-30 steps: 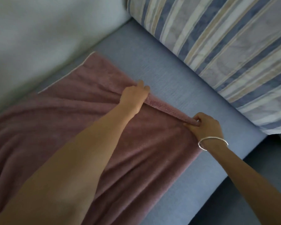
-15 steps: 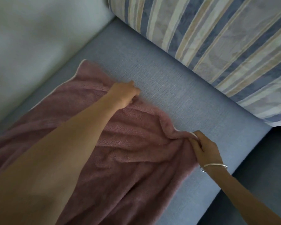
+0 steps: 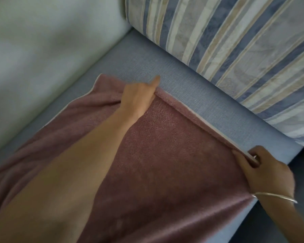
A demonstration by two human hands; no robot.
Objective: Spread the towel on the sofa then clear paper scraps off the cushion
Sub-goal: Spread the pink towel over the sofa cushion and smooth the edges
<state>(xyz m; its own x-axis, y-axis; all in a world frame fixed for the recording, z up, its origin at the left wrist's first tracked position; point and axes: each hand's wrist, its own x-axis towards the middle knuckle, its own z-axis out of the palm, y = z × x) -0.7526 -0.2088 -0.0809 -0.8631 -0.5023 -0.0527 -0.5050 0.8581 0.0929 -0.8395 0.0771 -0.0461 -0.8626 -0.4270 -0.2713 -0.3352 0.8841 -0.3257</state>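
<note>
Dusty-pink terry towel lies across the blue-grey woven seat cushion of the sofa, filling the view from 6 o'clock round to 9 o'clock and reaching up past the middle. Its far hem, trimmed with a thin pale band, runs in a straight, taut line from just above centre down toward 4 o'clock, stretched between the two hands.

The left hand, a little above centre, grips that hem with its fingers curled onto the cloth. One finger sticks out straight toward 1 o'clock, over the bare seat. The left forearm crosses the towel from 7 o'clock.

The right hand, at 4 o'clock, pinches the other end of the hem, thumb and curled fingers clamped on the cloth near the seat's edge. A thin silver bangle circles the right wrist.

Between the hands the towel is flat and smooth. Toward 9 o'clock, left of the left hand, it lies in long creases.

A strip of bare seat shows beyond the hem, from 11 to 3 o'clock. Past it, from 12 to 3 o'clock, stands a large back cushion striped in blue, cream and tan, its lower edge touching the seat. At 10 o'clock a pale off-white upholstered panel, blurred, borders the seat.
</note>
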